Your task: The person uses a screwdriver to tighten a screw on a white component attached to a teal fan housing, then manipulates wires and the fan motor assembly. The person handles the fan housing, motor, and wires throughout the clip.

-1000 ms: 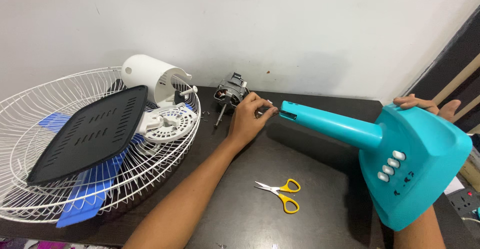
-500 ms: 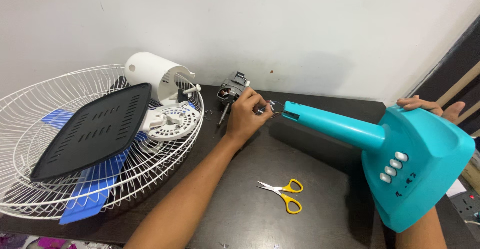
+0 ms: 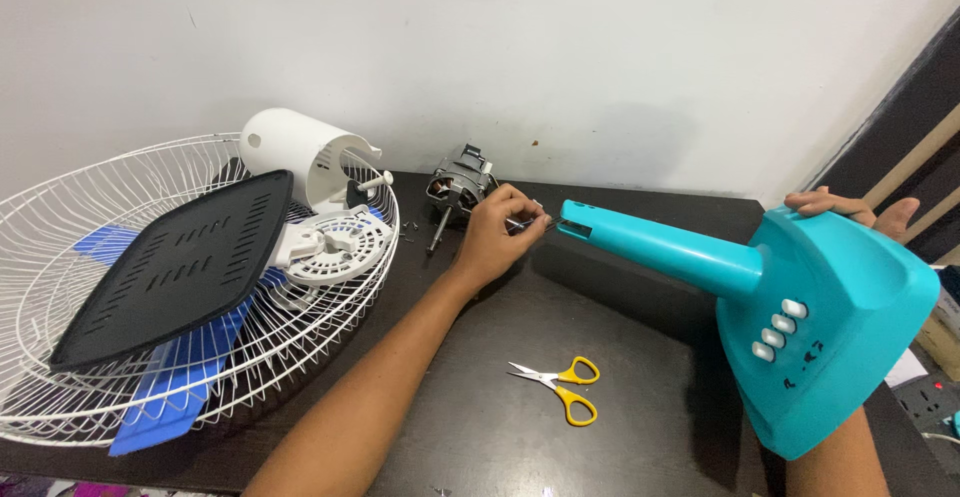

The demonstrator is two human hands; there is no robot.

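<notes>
I see my left hand (image 3: 497, 235) stretched forward across the dark worktop (image 3: 620, 357), forearm running up from the lower middle of the view, wrist slightly bent. Its fingers (image 3: 520, 207) are curled and pinched together on thin wires (image 3: 535, 221) right at the open tip of the teal fan stand (image 3: 800, 307), so this grip is closed on the wires. The pinch sits just beside the end of the stand's neck, touching or nearly so; I cannot tell which.

My right hand (image 3: 850, 209) is at the far right, draped over the top back edge of the stand's broad base, fingers laid along the rim and holding it. The stand is tilted, base lifted toward me with its white push buttons (image 3: 780, 329) facing the camera, neck pointing left toward my left hand.

Just behind the left hand lies the bare fan motor (image 3: 458, 183), shaft pointing down toward the worktop. Yellow-handled scissors (image 3: 560, 385) lie flat near my left forearm, apart from it. On the left, the white wire fan guard (image 3: 120, 357) carries a black vented panel (image 3: 170, 267), blue fan blades (image 3: 170, 387), a white round vented cover (image 3: 335, 249) and the white motor housing (image 3: 295, 152).
</notes>
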